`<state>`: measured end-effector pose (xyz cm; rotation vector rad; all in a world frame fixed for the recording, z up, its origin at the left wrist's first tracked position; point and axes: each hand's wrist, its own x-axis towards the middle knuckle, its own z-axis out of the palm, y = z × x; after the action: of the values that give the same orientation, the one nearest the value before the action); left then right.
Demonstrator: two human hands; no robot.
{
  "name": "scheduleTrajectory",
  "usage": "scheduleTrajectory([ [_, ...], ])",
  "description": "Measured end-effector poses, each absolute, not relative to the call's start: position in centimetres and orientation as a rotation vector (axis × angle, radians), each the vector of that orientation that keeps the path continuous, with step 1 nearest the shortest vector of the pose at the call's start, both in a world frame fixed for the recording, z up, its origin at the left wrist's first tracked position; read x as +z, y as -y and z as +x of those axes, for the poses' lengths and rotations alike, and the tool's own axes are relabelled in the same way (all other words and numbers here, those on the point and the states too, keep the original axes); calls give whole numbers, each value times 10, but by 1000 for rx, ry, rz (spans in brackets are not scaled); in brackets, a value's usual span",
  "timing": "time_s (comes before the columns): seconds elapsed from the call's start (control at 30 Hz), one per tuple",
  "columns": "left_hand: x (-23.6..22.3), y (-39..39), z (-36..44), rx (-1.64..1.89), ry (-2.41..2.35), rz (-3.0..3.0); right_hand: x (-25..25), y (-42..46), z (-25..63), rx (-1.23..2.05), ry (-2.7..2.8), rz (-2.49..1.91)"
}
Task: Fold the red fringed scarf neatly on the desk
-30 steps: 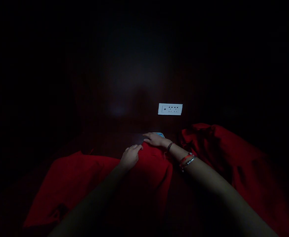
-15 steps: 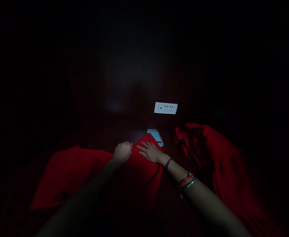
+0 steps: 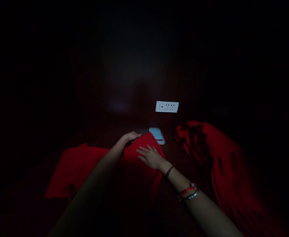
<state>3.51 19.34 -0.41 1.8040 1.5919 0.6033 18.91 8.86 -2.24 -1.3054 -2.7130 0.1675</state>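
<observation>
A red cloth (image 3: 140, 177) lies folded in front of me on a dark surface, with a flap spread out to the left. At its far left edge my left hand (image 3: 132, 136) is closed, its fingers partly hidden around the fabric. My right hand (image 3: 152, 158) rests flat on top of the cloth near its far corner, fingers spread. A phone (image 3: 159, 135) with a lit, blurred screen lies just beyond that corner; the cloth overlaps its near left side.
To the right lies a bunched red fringed scarf (image 3: 223, 148). A white wall socket plate (image 3: 167, 106) is on the dark panel behind the phone. Most of the surroundings are too dark to make out.
My left hand has moved forward and slightly right along the cloth's edge. The left flap has shifted right. My right hand stays flat on the cloth, slightly lower in view.
</observation>
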Motion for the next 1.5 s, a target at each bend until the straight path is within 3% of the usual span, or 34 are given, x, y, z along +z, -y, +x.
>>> scheduleTrajectory([
  [0.43, -24, -214, 61, 863, -1540, 2062, -19, -89, 193, 445, 2770, -1405],
  [0.83, -30, -73, -29, 515, -1906, 2424, -13, -84, 197, 296, 2621, -1390],
  [1.0, -45, -49, -22, 468, -1921, 2479, 13, -55, 214, 202, 2171, -1753],
  [1.2, -52, -53, -29, 476, -1993, 2421, 10, -9, 208, 410, 2122, -2015],
  [1.37, -43, -46, -31, 540, -2053, 2474, -14, 3, 221, 486, 1860, -1903],
  [1.5, -28, -11, -19, 657, -1944, 2599, -11, 41, 224, 304, 1904, -1671],
])
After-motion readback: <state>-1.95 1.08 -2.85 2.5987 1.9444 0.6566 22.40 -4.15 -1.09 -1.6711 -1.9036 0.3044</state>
